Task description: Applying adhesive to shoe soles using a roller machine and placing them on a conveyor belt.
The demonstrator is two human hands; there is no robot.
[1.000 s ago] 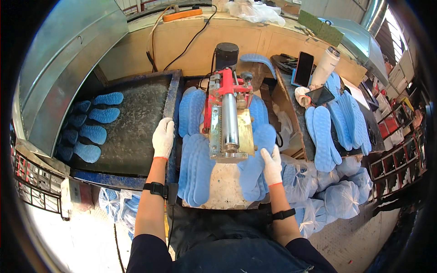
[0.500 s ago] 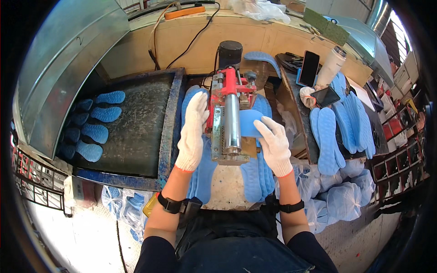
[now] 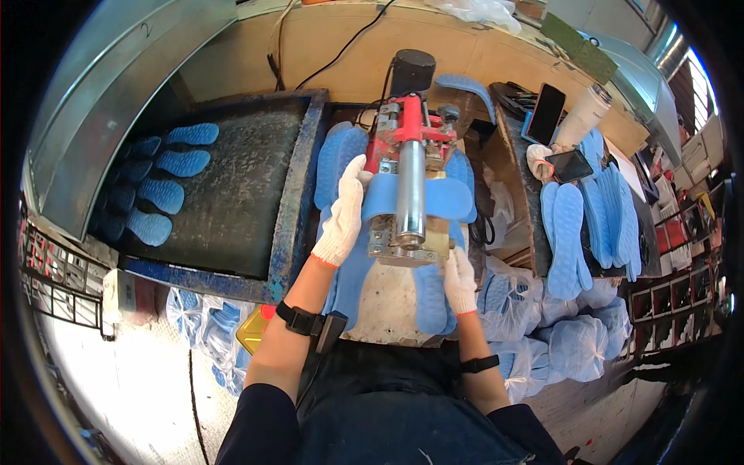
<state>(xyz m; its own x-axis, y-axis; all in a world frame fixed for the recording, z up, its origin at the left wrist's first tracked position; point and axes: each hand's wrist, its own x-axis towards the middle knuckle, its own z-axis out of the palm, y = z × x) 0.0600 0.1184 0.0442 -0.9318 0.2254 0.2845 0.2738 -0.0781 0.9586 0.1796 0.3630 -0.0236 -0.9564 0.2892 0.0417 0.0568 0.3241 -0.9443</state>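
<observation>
A blue insole (image 3: 453, 198) lies crosswise under the steel roller (image 3: 411, 186) of a red-and-metal machine (image 3: 411, 116), sticking out on both sides. My left hand (image 3: 342, 221), in a white knit glove, is upright beside the insole's left end; its fingers are stretched, and I cannot tell whether it touches the insole. Low at the machine's right is my gloved right hand (image 3: 459, 283), beside a pile of blue insoles (image 3: 431, 298); its fingertips are partly hidden. More insoles (image 3: 341, 159) lie behind my left hand.
At left, several insoles (image 3: 183, 163) rest on a dark belt (image 3: 240, 186) with a blue frame. The right-hand board (image 3: 521, 201) holds stacked insoles (image 3: 563, 232), two phones (image 3: 545, 114) and a white bottle (image 3: 587, 116). Bagged insoles (image 3: 577, 345) sit below it.
The insole has moved left under the roller, its end now out near my left hand. My right hand has let go of it and dropped toward the lower pile. The view has shifted slightly.
</observation>
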